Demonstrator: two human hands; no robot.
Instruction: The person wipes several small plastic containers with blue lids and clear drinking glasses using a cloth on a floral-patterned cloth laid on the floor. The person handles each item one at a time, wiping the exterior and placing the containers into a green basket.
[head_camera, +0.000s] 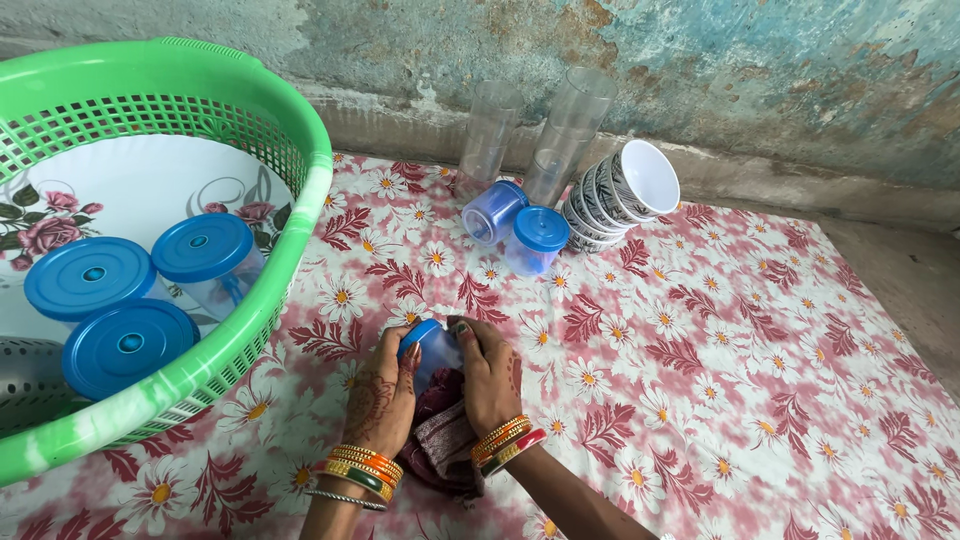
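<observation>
floral red-and-white cloth is spread over the floor against a peeling wall. small clear jar with blue lid is gripped between both hands near the cloth's front edge: left hand is closed on its lid side, right hand is wrapped round its other side, with a maroon rag bunched under it. green basket sits at left, three blue-lidded containers held inside. two more blue-lidded jars, a stack of white cups and clear tumblers are placed by the wall.
</observation>
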